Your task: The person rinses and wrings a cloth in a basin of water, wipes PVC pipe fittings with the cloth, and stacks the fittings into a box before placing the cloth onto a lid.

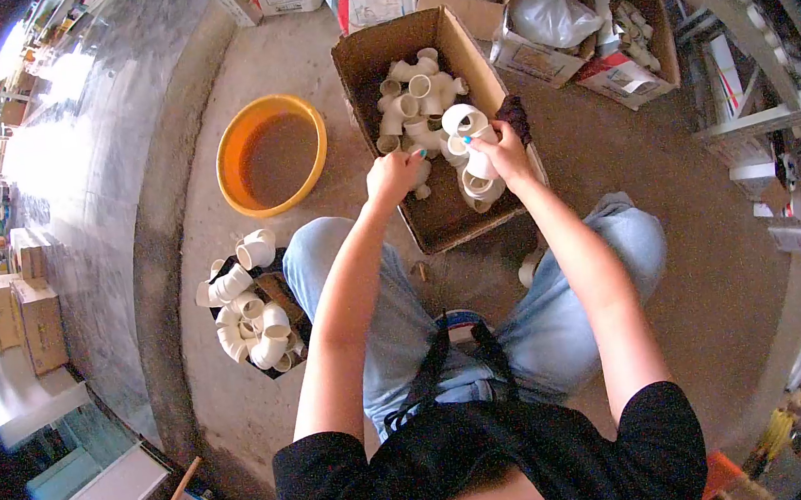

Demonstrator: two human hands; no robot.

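Inside a cardboard box lie several white plastic pipe fittings, elbows and branched pieces among them. My right hand is closed around a white pipe fitting, whose round opening faces up, over the box's right side. Another fitting sits just below that hand. At the box's left edge my left hand has its fingers curled on a white pipe fitting, partly hidden by the hand. Dark cloth hangs on the box's right rim.
An orange basin stands left of the box. More white fittings are heaped on the floor beside my left knee. Further cardboard boxes with bags and parts line the back. Metal shelving runs along the right.
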